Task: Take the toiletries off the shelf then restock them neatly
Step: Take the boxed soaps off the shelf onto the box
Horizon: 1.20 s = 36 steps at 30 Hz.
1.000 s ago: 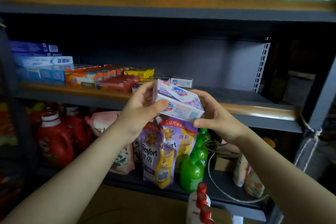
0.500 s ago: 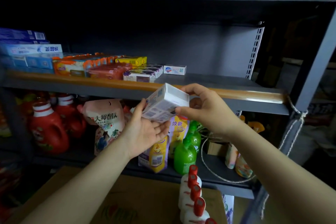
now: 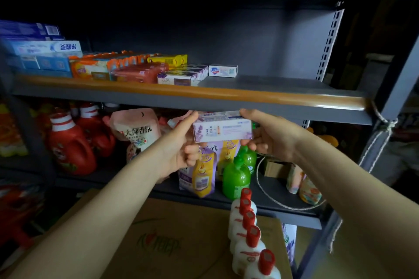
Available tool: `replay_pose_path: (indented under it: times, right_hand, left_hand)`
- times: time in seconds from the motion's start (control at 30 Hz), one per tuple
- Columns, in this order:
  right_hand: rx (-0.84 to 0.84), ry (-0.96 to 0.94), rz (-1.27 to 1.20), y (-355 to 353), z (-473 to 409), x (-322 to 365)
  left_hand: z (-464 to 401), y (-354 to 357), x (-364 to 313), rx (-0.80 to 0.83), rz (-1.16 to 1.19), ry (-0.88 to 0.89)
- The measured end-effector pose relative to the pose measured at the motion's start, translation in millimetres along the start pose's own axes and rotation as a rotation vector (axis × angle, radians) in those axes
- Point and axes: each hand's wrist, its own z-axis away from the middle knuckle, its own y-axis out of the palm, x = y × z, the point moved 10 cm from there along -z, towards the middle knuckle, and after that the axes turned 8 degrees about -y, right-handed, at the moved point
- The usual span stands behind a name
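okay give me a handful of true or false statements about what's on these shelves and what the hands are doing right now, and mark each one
1. Both hands hold one soap box, the left hand at its left end and the right hand at its right end. True.
2. The soap box already lies on the middle shelf. False: it is held in front of and just below that shelf's front edge.
3. The right part of the middle shelf is packed with boxes. False: boxes fill the left part and stop at a white boxed soap; the right part is bare.
4. Red detergent bottles stand on the lower shelf at the left. True.
5. The green bottle lies on its side. False: it stands upright.
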Motion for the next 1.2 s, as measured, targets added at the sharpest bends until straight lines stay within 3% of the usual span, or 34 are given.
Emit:
replay_pose_path:
  times: [0.1, 0.2, 0.33, 0.47, 0.53, 0.63, 0.8, 0.97, 1.1, 1.2]
  right_hand:
    - [0.031, 0.116, -0.101, 9.6, 0.7, -13.2]
    - [0.075, 0.195, -0.161, 17.9, 2.8, -29.4]
    - [0.141, 0.288, -0.189, 30.7, 5.3, -57.7]
    - [0.099, 0.227, 0.094, 23.8, -3.4, -73.3]
    - [-0.010, 0.056, 0.281, 10.2, -10.4, -66.8]
    - [-0.013, -0.151, 0.408, 8.7, -10.7, -61.8]
    - [0.029, -0.202, 0.539, 7.6, -13.8, -71.4]
    - [0.041, -0.250, 0.548, 6.3, -13.5, -64.1]
    - [0.054, -0.260, 0.545, 3.8, -14.9, -61.6]
    - [0.052, -0.262, 0.548, 2.5, -14.5, -57.2]
  left_hand:
    - [-4.0, -4.0, -3.7, -0.036, -0.031, 0.138]
    - [6.3, -13.9, -16.7, -0.071, -0.096, 0.484]
    - [22.3, -12.7, -10.3, -0.112, -0.443, 0.762]
    - [11.3, -42.4, 28.3, -0.279, -0.321, 0.646]
    - [-4.3, -58.4, 62.5, -0.343, -0.315, 0.477]
    - [-27.4, -72.9, 125.2, -0.398, -0.308, 0.130]
    - [-49.0, -77.8, 178.2, -0.467, -0.194, -0.198]
    - [-78.6, -71.0, 195.0, -0.429, -0.318, -0.141]
    - [-90.6, -60.1, 187.4, -0.411, -0.707, 0.008]
    - [-99.6, -53.2, 190.8, -0.326, -0.878, 0.004]
